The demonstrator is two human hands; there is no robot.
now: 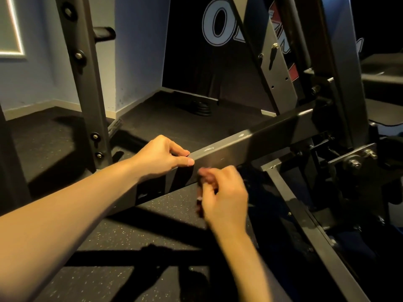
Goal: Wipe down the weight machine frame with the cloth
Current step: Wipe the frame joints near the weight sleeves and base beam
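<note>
The long grey square-tube metal beam wears a smooth satin paint that catches a soft sheen on its near face, with small pale chips along the top edge. The dark upright metal post looks matt, its round bolt heads slightly glossier. On the right, the grey steel bracket plate is dull, its nut and washers brighter. The black rubber floor is grainy and matt, flecked with pale specks. The black banner behind hangs in soft folds like fabric. The dark cloth in the right hand is too blurred to show its weave.
</note>
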